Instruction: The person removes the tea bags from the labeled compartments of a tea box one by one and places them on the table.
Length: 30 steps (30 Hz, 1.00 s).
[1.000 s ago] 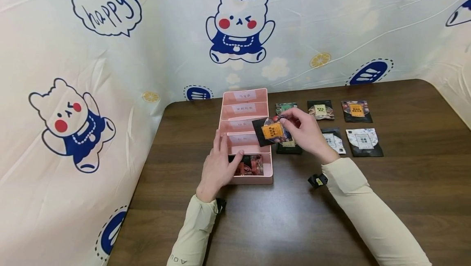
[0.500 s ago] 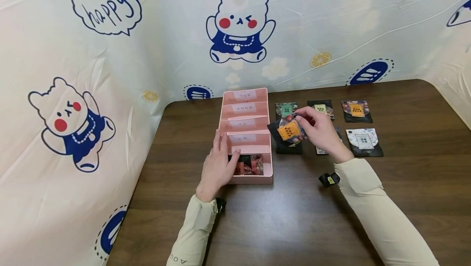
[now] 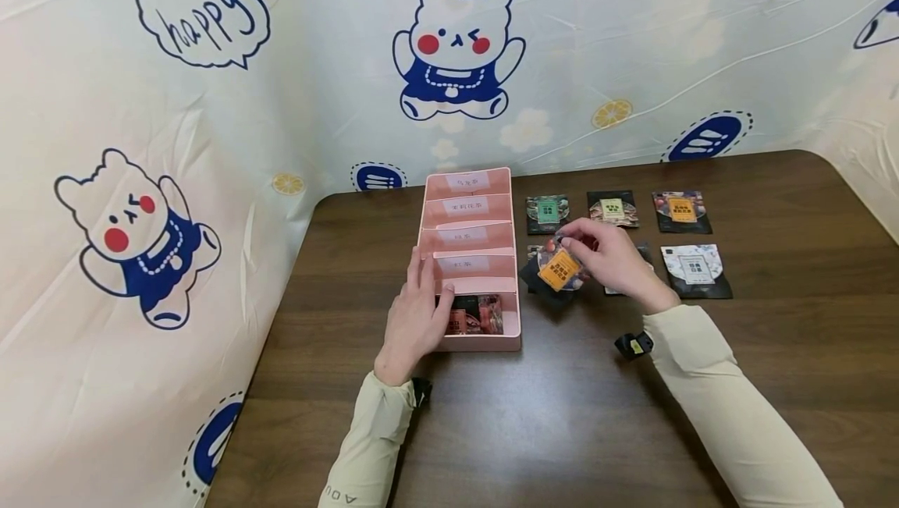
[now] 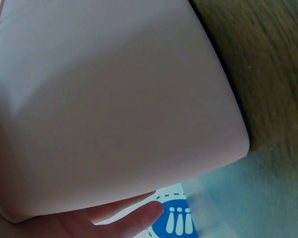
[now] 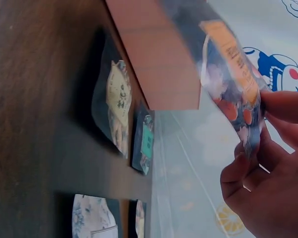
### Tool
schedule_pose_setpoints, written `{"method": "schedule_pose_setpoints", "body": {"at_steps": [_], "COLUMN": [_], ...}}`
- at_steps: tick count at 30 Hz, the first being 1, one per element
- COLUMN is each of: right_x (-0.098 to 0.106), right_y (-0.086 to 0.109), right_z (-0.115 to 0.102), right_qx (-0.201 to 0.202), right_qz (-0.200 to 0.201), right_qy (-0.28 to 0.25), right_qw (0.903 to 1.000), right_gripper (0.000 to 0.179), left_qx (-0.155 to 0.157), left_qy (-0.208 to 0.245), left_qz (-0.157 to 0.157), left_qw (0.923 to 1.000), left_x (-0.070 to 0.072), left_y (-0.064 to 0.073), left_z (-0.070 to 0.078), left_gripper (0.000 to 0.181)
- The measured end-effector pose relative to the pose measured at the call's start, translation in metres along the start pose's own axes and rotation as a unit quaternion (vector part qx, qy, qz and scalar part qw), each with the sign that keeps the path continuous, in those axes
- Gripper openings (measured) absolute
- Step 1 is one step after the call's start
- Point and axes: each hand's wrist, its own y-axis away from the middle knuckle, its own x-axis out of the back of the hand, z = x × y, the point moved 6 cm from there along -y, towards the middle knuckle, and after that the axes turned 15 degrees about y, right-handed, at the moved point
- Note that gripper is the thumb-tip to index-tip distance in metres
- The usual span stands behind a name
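Observation:
My left hand lies at the left side of a pink divided box, fingers straight along its outer wall and thumb over the near compartment. In the left wrist view the box's end wall fills most of the picture. My right hand pinches a black tea sachet with an orange label by its top edge, tilted, right of the box. Thumb and fingers meet on that edge in the right wrist view. A sachet with a pale yellow label lies beneath it, mostly covered in the head view.
Dark red tea sachets lie in the near compartment; paper labels mark the others. Right of the box lie sachets with green, pale green, orange and white labels. My right hand partly hides another. A printed cloth hangs behind the table.
My right hand has carried the orange-labelled sachet from over the box's right rim rightward, then lower towards me, over the sachet beside the box. My left hand has stayed put.

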Motion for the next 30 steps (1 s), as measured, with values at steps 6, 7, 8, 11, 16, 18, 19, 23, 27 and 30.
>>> {"method": "schedule_pose_setpoints", "body": {"at_steps": [6,7,8,11,16,18,19,23,27,30], "right_x": [-0.007,-0.007,-0.007,-0.010,-0.019,-0.024,-0.026,-0.034,-0.042,-0.047], "right_y": [0.001,0.002,0.002,0.003,0.004,0.004,0.005,0.005,0.006,0.007], "right_z": [0.004,0.005,0.006,0.008,0.005,0.002,0.001,-0.004,-0.006,-0.008], "right_qx": [0.005,0.004,0.003,-0.001,0.020,0.035,0.042,0.063,0.077,0.083], "right_qz": [-0.024,-0.028,-0.031,-0.047,-0.083,-0.095,-0.100,-0.116,-0.135,-0.153], "right_qy": [0.011,0.010,0.010,0.011,0.021,0.029,0.032,0.036,0.035,0.033], "right_qw": [0.9996,0.9996,0.9995,0.9988,0.9961,0.9944,0.9936,0.9906,0.9873,0.9841], "right_gripper": [0.020,0.020,0.019,0.019,0.016,0.015,0.015,0.013,0.011,0.011], "left_qx": [-0.001,-0.002,-0.002,-0.001,0.003,0.004,0.004,0.005,0.005,0.004], "left_qy": [0.000,0.000,-0.001,0.000,0.002,0.001,0.001,0.002,0.004,0.004], "left_qz": [0.002,0.002,0.002,0.001,-0.002,-0.003,-0.003,-0.002,0.000,-0.001], "left_qw": [1.0000,1.0000,1.0000,1.0000,1.0000,1.0000,1.0000,1.0000,1.0000,1.0000], "left_x": [0.000,0.000,0.000,0.000,0.000,-0.001,-0.001,-0.001,-0.001,-0.001], "left_y": [0.001,0.001,0.001,0.001,0.000,0.000,0.000,0.000,0.000,0.000], "left_z": [0.000,0.000,0.000,-0.001,-0.001,-0.001,-0.001,-0.001,-0.001,-0.001], "left_gripper": [0.064,0.064,0.064,0.064,0.065,0.066,0.066,0.066,0.066,0.067]}}
